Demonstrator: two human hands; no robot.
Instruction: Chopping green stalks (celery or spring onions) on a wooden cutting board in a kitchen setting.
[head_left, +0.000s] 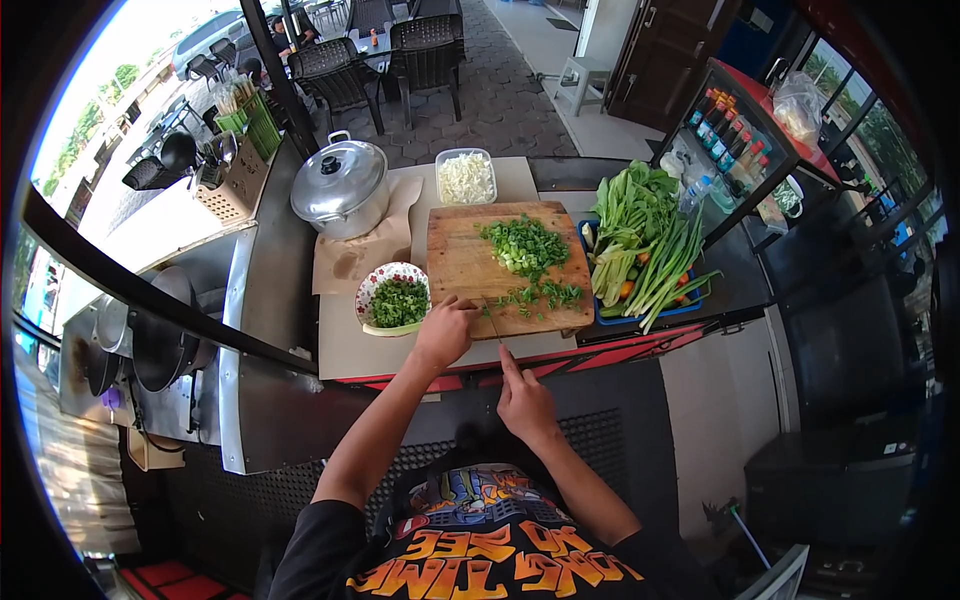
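My right hand (525, 401) is closed around the handle of a knife (493, 324), its blade pointing away over the near edge of a wooden cutting board (459, 251). My left hand (448, 330) rests at the board's near left edge beside the blade; its fingers are bent, and whether they hold anything is hard to see. A pile of chopped green onions (529, 246) lies on the board, with looser cut greens (559, 295) nearer me. Just left of my left hand stands a flower-patterned bowl (362, 296) of chopped greens (397, 302), with a pale green stalk at its near rim.
A lidded aluminium pot (341, 187) stands on brown paper (397, 214) at the back left. Behind the board is a plastic container of shredded cabbage (466, 178). A blue tray (651, 319) of leafy greens (634, 202) sits to the right, near a bottle cabinet (787, 135). Woks (161, 337) stand left.
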